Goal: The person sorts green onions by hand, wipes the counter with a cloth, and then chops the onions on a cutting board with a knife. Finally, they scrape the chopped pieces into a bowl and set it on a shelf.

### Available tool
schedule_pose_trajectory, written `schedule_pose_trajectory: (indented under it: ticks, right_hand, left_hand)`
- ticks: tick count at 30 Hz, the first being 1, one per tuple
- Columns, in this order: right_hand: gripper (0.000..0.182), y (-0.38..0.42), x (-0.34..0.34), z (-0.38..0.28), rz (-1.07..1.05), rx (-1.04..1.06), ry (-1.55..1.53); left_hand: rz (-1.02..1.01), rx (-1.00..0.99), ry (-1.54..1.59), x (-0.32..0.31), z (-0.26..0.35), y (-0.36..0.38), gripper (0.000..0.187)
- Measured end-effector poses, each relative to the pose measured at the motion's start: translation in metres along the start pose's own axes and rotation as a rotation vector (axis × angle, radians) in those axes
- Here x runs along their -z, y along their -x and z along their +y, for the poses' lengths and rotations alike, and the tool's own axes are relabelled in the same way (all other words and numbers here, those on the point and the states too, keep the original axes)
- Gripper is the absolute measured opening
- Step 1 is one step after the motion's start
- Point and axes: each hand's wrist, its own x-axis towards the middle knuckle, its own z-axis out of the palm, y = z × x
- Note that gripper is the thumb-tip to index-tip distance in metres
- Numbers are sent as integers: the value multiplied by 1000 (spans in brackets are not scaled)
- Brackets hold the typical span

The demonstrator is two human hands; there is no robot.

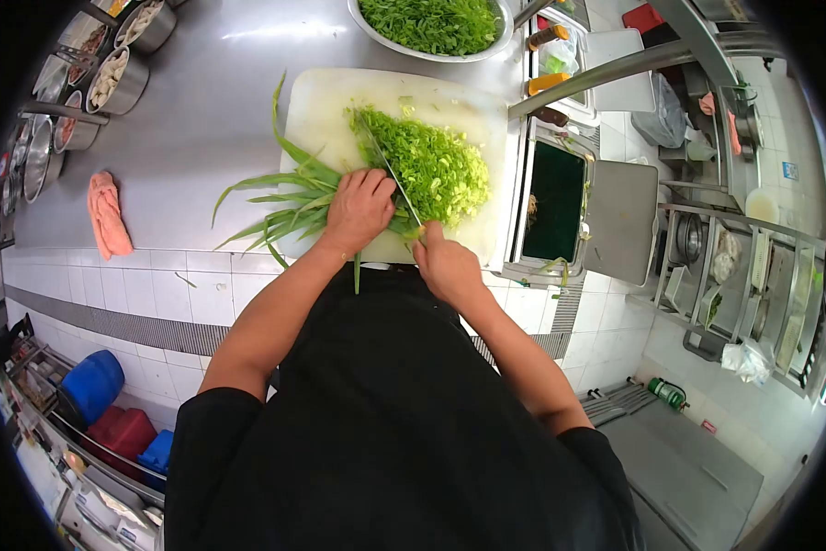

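Note:
My left hand (360, 211) presses down on a bunch of green onions (298, 195), fingers curled over the stalks. Their long leaves fan out to the left, past the board's edge. In my right hand (448, 262) is the handle of a knife (396, 174), closed tightly in my fingers. The blade points up and to the left, just beside my left fingertips, between the bunch and a heap of chopped green onion (438, 170). All of this lies on a white cutting board (321, 96); my hands cover part of the stalks.
A metal bowl (356, 11) of chopped greens stands beyond the board. An orange cloth (109, 216) lies on the steel table (192, 119). Metal pots (122, 92) with ingredients line the far left. Right of the board are an open dark bin (555, 197) and a metal rail (606, 78).

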Motion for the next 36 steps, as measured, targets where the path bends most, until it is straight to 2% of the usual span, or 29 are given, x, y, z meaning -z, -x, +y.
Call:
schedule_pose_trajectory:
  ticks: [3,6,9,11,14,17,19,21,23,26,29,30,32,36]
  right_hand:
    - [33,-35,8,-13,17,36,49]
    - [33,-14,49,-27,-53,44,58]
    - [32,9,21,-10,-2,25,33]
    - [32,-13,1,-4,12,24,18]
    - [33,-39,22,-18,17,65,43]
    - [31,0,55,-32,-67,18,46]
    - [31,5,27,-14,-83,1,23]
    - [30,-9,-13,-3,36,10,-17]
    - [30,-27,2,-16,65,21,-5]
    - [30,-19,46,-34,-52,19,3]
    - [29,14,30,-25,-74,-51,-21]
    - [31,6,4,-12,-53,-59,-8]
    - [32,-24,0,-18,-32,-37,-6]
    - [35,-21,40,-32,-62,31,-3]
  left_hand:
    - [-2,-11,-14,-1,-2,1,27]
    - [-50,17,-22,-1,-2,3,28]
    - [-3,15,-3,-1,-1,1,28]
    - [4,12,8,-1,-1,2,27]
    - [-10,21,9,-2,-1,6,26]
    - [-16,26,2,-2,-1,1,24]
    - [-11,34,-4,0,-1,1,23]
    - [11,20,34,0,-1,0,23]
    - [-3,24,15,1,-4,0,24]
    - [-32,25,16,2,0,-1,24]
    - [-5,41,22,2,0,-2,24]
    - [22,26,32,2,0,0,24]
    - [15,20,31,-1,-2,1,24]
    - [-38,33,15,1,-3,2,23]
